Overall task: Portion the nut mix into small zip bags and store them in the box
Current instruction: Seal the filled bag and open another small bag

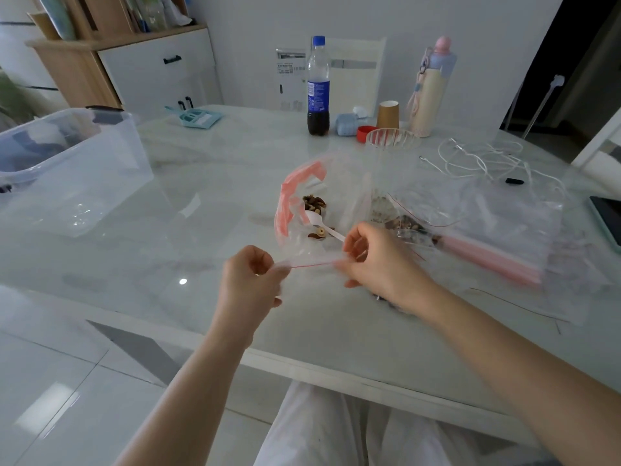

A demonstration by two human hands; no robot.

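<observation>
Left hand (250, 277) and right hand (369, 260) each pinch an end of a small bag's (311, 264) red zip strip above the table (168, 203) edge, likely sealing it; next, carry to the box (67, 163) far left.

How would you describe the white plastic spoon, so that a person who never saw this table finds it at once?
Start at the tall cola bottle at the far side of the table and come straight toward the person's hands. There lies a big clear bag with a pink zip strip, open, with a few nuts inside. The white plastic spoon lies in it, the only white utensil there.
</observation>
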